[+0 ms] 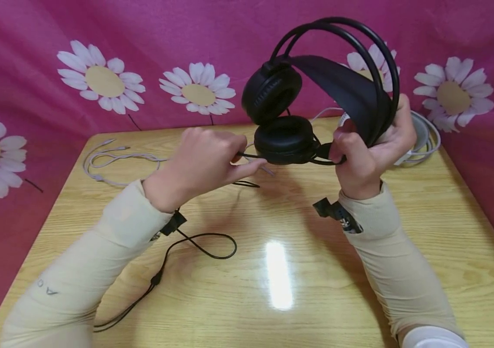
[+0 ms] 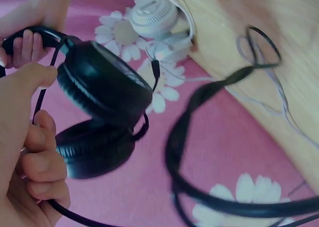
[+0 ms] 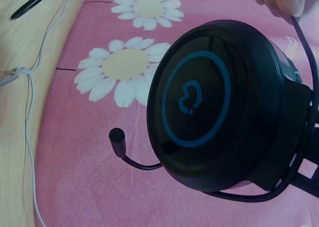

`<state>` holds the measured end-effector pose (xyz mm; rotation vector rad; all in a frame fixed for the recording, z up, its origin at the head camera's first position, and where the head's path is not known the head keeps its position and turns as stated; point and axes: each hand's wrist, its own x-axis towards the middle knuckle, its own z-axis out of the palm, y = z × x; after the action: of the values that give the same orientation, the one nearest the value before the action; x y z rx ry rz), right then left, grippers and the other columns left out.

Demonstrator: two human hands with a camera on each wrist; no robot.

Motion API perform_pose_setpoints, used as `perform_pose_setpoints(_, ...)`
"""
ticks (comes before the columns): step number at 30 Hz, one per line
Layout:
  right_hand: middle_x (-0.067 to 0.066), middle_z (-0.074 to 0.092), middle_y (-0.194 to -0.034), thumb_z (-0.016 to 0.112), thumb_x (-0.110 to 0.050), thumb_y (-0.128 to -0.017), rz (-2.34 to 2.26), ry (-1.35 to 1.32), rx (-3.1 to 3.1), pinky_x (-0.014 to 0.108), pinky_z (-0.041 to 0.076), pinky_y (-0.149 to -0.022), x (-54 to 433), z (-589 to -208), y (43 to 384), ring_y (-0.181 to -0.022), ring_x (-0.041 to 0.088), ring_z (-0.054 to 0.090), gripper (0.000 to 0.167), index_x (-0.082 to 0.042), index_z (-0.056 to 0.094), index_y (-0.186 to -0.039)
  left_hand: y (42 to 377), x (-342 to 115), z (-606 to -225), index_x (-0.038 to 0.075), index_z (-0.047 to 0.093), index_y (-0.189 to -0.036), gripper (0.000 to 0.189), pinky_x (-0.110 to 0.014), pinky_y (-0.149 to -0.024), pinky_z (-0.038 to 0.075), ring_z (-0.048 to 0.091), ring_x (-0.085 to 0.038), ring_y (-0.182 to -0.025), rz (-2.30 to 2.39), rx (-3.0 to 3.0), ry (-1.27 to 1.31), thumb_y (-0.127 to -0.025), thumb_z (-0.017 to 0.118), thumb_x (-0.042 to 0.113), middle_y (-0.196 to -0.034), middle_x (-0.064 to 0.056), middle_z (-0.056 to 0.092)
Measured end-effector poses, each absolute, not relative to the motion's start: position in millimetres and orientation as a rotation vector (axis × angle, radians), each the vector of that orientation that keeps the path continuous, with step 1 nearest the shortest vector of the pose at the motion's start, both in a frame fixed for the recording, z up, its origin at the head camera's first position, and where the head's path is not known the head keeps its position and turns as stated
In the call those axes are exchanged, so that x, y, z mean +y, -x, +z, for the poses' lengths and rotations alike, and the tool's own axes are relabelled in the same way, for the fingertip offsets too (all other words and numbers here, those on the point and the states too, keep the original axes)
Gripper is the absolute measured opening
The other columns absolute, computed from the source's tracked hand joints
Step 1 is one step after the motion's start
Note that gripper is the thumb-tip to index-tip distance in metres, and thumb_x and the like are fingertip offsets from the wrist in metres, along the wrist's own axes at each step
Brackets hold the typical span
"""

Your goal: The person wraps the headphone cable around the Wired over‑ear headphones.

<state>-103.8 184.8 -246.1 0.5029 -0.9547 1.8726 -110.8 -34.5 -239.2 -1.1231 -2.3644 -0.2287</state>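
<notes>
A black headset (image 1: 283, 137) is held up over the back of the table, its headband toward the right. My right hand (image 1: 361, 159) grips it by the headband and the side near one ear cup. Between thumb and fingers, my left hand (image 1: 203, 157) pinches the headset's black cable (image 1: 251, 155) just left of the lower ear cup. In the right wrist view, a blue ring and logo mark the outer face of an ear cup (image 3: 197, 100). A short boom microphone (image 3: 117, 143) sticks out beside it. My right palm is partly hidden behind the headband.
White headphones (image 2: 154, 15) lie at the table's back right, partly behind my right hand in the head view. A thin white cable (image 1: 99, 164) is looped at the back left. More black cable (image 1: 203, 246) trails over the wooden table (image 1: 338, 290). Behind hangs a pink flowered cloth (image 1: 212, 43).
</notes>
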Motion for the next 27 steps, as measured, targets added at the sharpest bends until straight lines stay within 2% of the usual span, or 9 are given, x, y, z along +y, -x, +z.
perform_pose_setpoints(7, 0.001, 0.056, -0.05, 0.052, 0.0, -0.061, 1.873, -0.497, -0.966, 0.019, 0.041, -0.041, 189.1, -244.9, 107.3, -0.035, 0.009, 0.047, 0.017, 0.003, 0.049, -0.078, 111.5, -57.8, -221.0, 0.011, 0.041, -0.058, 0.061, -0.029, -0.045, 0.013, 0.028, -0.015, -0.04, -0.11, -2.388, 1.082, -0.091, 0.073, 0.052, -0.049, 0.001, 0.034)
perform_pose_setpoints(16, 0.002, 0.056, -0.048, 0.055, -0.004, -0.061, 1.878, -0.496, -0.957, 0.019, 0.04, -0.04, 192.2, -246.3, 110.1, -0.034, 0.01, 0.047, 0.018, 0.002, 0.05, -0.077, 111.1, -84.3, -198.3, 0.009, 0.039, -0.059, 0.063, -0.028, -0.045, 0.013, 0.023, -0.014, -0.041, -0.016, -2.355, 1.107, -0.09, 0.076, 0.051, -0.049, -0.002, 0.034)
perform_pose_setpoints(21, 0.002, 0.058, -0.05, 0.052, -0.001, -0.061, 1.911, -0.484, -0.964, 0.017, 0.039, -0.039, 189.6, -244.7, 105.3, -0.033, 0.008, 0.045, 0.016, 0.003, 0.049, -0.077, 107.0, -87.1, -183.3, 0.009, 0.042, -0.059, 0.061, -0.028, -0.043, 0.018, 0.028, -0.015, -0.039, 0.045, -2.312, 1.163, -0.089, 0.077, 0.05, -0.048, -0.003, 0.039)
perform_pose_setpoints(27, 0.004, 0.058, -0.05, 0.048, 0.006, -0.062, 1.97, -0.475, -0.945, 0.018, 0.037, -0.037, 190.0, -242.6, 100.7, -0.031, 0.01, 0.042, 0.017, 0.004, 0.05, -0.079, 110.1, -93.5, -164.2, 0.009, 0.048, -0.061, 0.055, -0.03, -0.042, 0.023, 0.042, -0.021, -0.039, 0.117, -2.272, 1.144, -0.087, 0.08, 0.045, -0.049, -0.005, 0.047)
